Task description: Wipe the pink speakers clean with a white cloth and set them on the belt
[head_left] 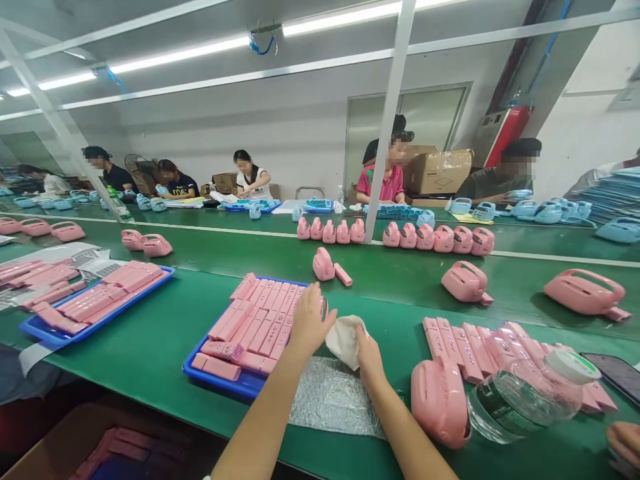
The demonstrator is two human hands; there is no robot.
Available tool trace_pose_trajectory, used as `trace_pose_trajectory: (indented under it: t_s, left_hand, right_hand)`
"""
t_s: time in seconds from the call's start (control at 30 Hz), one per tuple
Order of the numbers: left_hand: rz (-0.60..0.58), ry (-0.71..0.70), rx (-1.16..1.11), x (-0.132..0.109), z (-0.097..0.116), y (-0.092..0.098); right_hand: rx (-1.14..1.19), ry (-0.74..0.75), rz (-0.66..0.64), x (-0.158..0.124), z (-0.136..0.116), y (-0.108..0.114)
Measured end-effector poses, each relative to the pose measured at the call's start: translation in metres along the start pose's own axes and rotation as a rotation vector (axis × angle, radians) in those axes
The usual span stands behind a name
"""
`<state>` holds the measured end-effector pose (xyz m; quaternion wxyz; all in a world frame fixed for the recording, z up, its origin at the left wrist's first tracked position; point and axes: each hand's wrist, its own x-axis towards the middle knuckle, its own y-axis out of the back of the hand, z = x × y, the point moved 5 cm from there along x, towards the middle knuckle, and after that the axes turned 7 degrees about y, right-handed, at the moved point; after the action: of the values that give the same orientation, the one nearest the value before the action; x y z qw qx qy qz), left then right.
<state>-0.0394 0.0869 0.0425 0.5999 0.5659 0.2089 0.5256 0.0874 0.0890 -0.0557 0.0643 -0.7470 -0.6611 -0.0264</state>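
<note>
My right hand (369, 350) pinches a white cloth (346, 341) between thumb and fingers, above a sheet of bubble wrap (335, 400). My left hand (311, 321) is raised at the right edge of a blue tray (193, 375), its back towards me. Its fingers curve round a small thing with a shiny, dark edge that shows beside the thumb; the rest of it is hidden behind the hand. Rows of long pink plastic pieces (255, 320) fill the tray. To the right of my right forearm stands a pink handled case (436, 403).
A clear bottle (520, 400), more pink pieces (460, 350) and a phone (615, 373) lie at right. Another blue tray (165, 273) is at left. Pink cases (465, 281) stand along the green belt (260, 250). Co-workers sit opposite; another person's hand (625, 443) shows at lower right.
</note>
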Motion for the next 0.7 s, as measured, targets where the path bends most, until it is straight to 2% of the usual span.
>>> trace_pose_trajectory:
  t_s: [0.07,0.13,0.23,0.37,0.53,0.6,0.7]
  left_hand:
    - [0.13,0.276,-0.092,0.005,-0.028,-0.002]
    - [0.22,0.475,-0.206,0.006,-0.044,-0.006]
    - [0.294,0.619,-0.387,0.002,-0.046,-0.008]
    - [0.332,0.692,-0.64,-0.008,-0.035,-0.007]
    - [0.232,0.693,-0.962,-0.012,-0.019,-0.022]
    - [0.247,0.724,-1.126,-0.012,-0.019,-0.028]
    - [0.294,0.871,-1.379,-0.016,-0.025,-0.033]
  right_hand:
    - [0.098,-0.059,0.077,0.006,0.004,0.007]
    - [0.156,-0.091,0.142,0.009,0.008,0.014]
    - [0.173,-0.102,0.199,0.008,0.008,0.019]
    - [0.105,-0.038,0.196,0.004,-0.001,0.017]
    - [-0.002,0.14,0.053,-0.009,-0.01,0.003]
    - [-0.065,0.235,-0.036,-0.02,-0.011,-0.004]
    - [-0.242,0.581,-0.266,-0.036,-0.021,-0.017]
